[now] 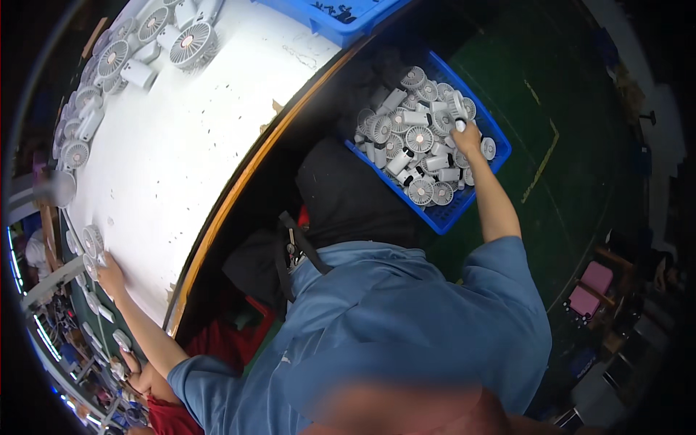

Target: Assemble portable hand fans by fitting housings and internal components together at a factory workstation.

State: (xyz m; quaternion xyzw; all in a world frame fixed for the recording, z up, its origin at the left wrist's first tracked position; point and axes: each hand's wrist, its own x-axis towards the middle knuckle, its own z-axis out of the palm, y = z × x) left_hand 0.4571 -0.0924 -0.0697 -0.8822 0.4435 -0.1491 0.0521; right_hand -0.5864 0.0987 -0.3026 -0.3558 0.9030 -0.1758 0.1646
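My right hand (467, 140) is closed on the handle of a small white handheld fan (457, 107), above a blue plastic crate (484, 110) to my right. Inside the crate lie many similar fans (419, 139) in a jumbled heap, with round grilles and short handles. Out at the far left, my left hand (111, 278) reaches across the white tabletop (174, 156) to its far edge. Its fingers are closed on a handheld fan (90, 267), and another fan (93, 238) lies right beside it. The fingertips there are partly hidden.
More fans (116, 58) crowd the table's upper left. A blue bin (341, 29) with small dark parts stands at its top edge. A metal rail (54, 279) runs beyond my left hand. Another person's hand (130, 362) is at lower left. A pink suitcase (591, 290) stands far right.
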